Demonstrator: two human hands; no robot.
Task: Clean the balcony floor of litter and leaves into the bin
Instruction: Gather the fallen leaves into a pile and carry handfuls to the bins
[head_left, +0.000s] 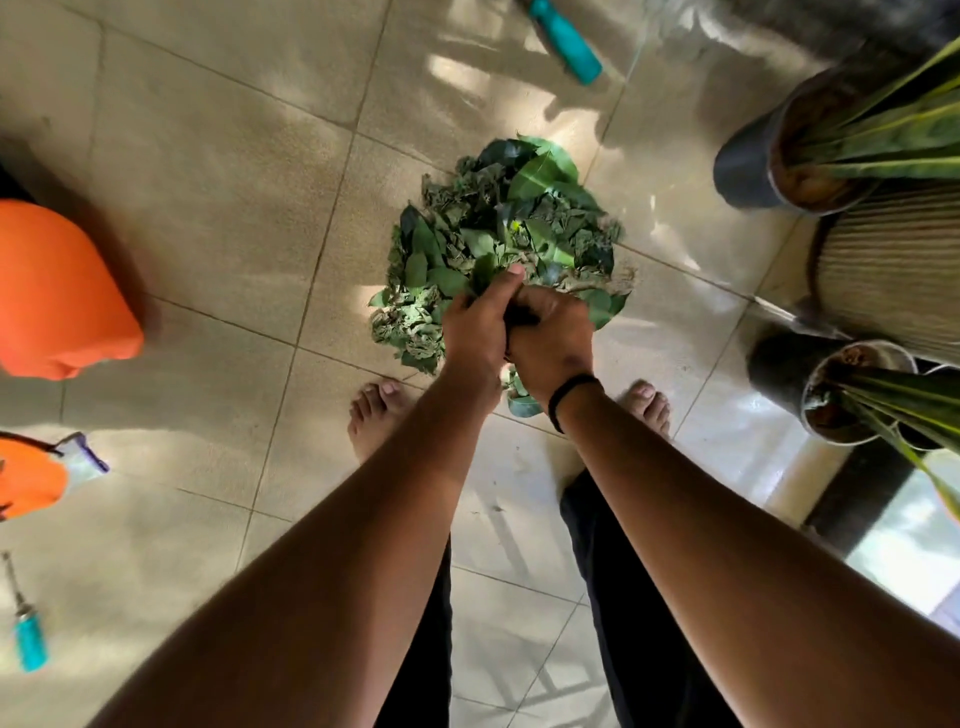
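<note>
A heap of green and dried leaves (498, 228) lies on the beige tiled floor (218, 208) just ahead of my bare feet. My left hand (475, 332) and my right hand (553, 338) are pressed side by side at the near edge of the heap, fingers curled into the leaves and gripping a bunch. A few loose leaves (522, 400) lie under my right wrist, which wears a black band. An orange bin (57, 291) lies at the left edge of the view.
Two dark pots with long-leaved plants (769, 150) (841, 400) stand on the right beside a ribbed round object (893, 260). A teal handle (566, 41) lies at the top, a teal-handled tool (26, 629) at lower left, another orange object (31, 478) at left.
</note>
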